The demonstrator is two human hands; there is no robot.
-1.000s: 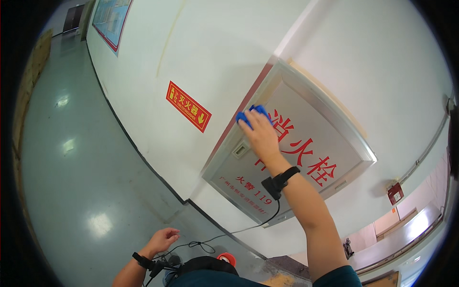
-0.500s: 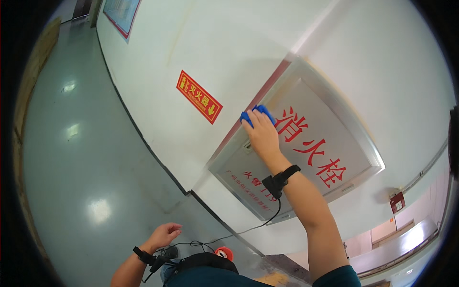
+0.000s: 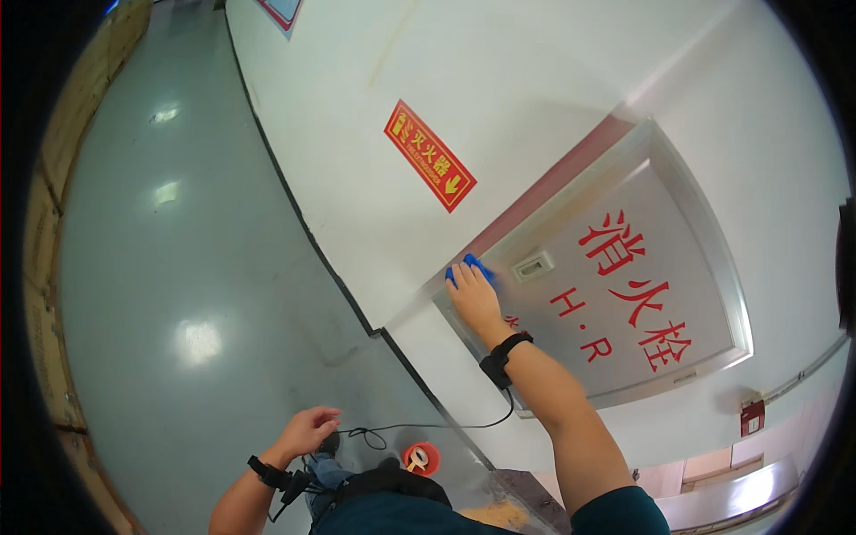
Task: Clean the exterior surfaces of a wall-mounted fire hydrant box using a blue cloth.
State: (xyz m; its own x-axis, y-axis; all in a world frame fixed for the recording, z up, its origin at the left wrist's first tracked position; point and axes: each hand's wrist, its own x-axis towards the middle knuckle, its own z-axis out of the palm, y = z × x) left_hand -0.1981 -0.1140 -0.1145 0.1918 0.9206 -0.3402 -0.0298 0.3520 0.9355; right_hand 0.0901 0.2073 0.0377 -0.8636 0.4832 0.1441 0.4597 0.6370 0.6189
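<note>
Cloth (image 3: 481,267), blue and bunched, is lying on the border of a wall cabinet (image 3: 615,308), near the lower end of its left side as seen in the head view. Right hand (image 3: 475,299) is holding this cloth beneath its fingers and is keeping it against the border; how firmly the fingers are gripping cannot be told. A recessed latch (image 3: 533,266) is sitting just beside the cloth, to its right. Red characters are marking the grey cabinet door, and the right forearm is covering part of its lower area.

Left hand (image 3: 308,432) is hanging low over the grey floor (image 3: 232,267), well apart from the cabinet, its fingers partly bent and unclenched. Dark straps are circling both wrists, the right strap (image 3: 506,357) carrying a small black unit. A thin black cable (image 3: 446,426) is running between the two arms, with a loop near the left hand.

A red bucket (image 3: 434,453) is standing on the floor near the person's legs, with a pale item (image 3: 416,459) showing inside. A red and yellow sign (image 3: 431,156) is hanging on the white wall (image 3: 339,116), left of the cabinet
</note>
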